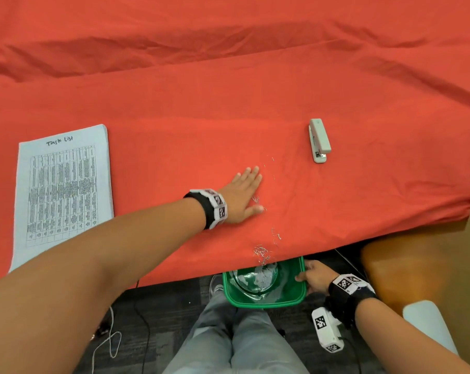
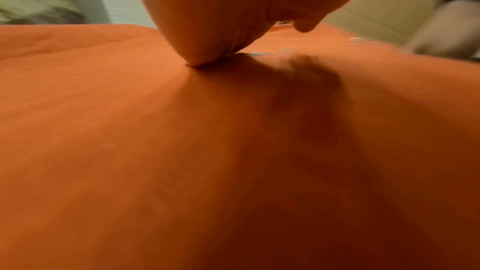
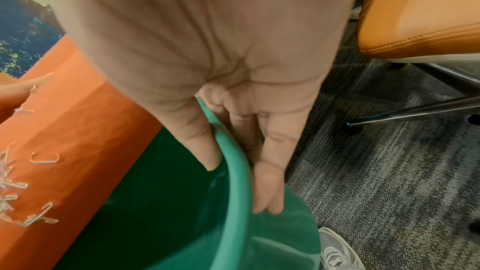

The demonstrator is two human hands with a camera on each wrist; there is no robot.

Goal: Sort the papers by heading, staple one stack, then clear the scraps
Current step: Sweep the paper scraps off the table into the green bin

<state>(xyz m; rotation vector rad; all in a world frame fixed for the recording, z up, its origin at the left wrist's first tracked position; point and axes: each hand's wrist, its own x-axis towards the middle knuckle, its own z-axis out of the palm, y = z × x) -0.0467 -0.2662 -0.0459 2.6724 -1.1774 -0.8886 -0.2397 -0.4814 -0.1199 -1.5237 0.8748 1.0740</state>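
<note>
My left hand (image 1: 244, 193) lies flat and open on the red tablecloth (image 1: 174, 109), fingers straight, its edge on the cloth (image 2: 207, 56). Loose metal staples (image 1: 261, 252) lie scattered from beside that hand down to the table's front edge; they also show in the right wrist view as staples (image 3: 15, 182). Below the edge, my right hand (image 1: 312, 276) grips the rim of a green bin (image 1: 266, 300), thumb inside and fingers outside the bin rim (image 3: 233, 171). Scraps lie inside the bin. A paper stack headed "Task List" (image 1: 64, 190) rests at the left.
A pale stapler (image 1: 319, 140) sits on the cloth to the right of the staples. An orange chair (image 1: 417, 265) stands at the right, its metal legs (image 3: 415, 110) on grey carpet. My knees (image 1: 236, 341) are under the bin; cables trail on the floor at left.
</note>
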